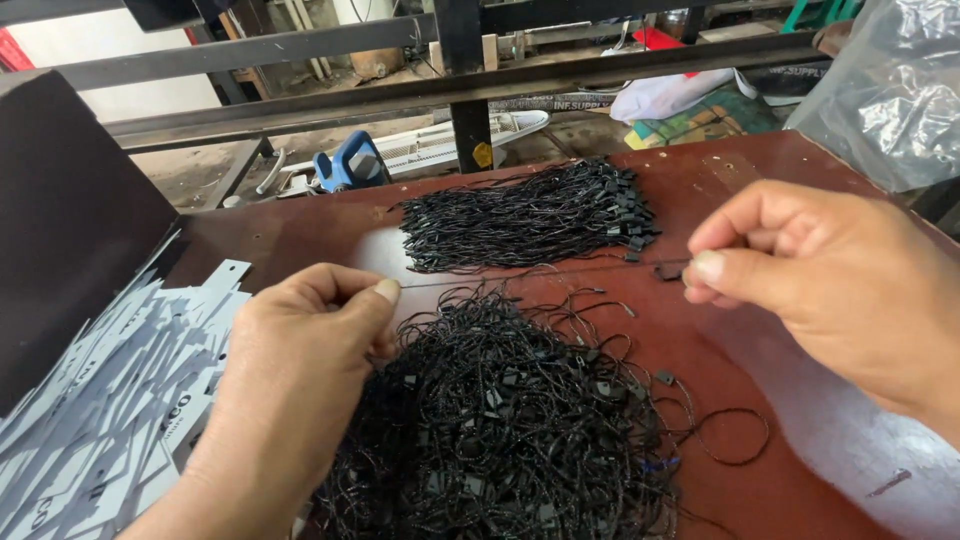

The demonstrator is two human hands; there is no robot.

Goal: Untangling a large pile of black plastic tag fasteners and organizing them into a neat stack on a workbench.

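Note:
My left hand (290, 380) pinches one end of a thin black string (540, 272) between thumb and forefinger. My right hand (820, 280) pinches the other end, by its small black plastic clasp (668, 270), so the string runs taut between them above the table. Below the string lies a loose tangled heap of black strings with clasps (510, 420). Behind it sits a neat straightened bundle of the same strings (530, 215), clasps to the right.
A spread of pale grey paper tags (100, 400) covers the left of the reddish-brown table (760, 490). A dark board (70, 210) leans at the left. A clear plastic bag (890, 90) sits at the back right. Metal frame bars (400, 95) cross behind.

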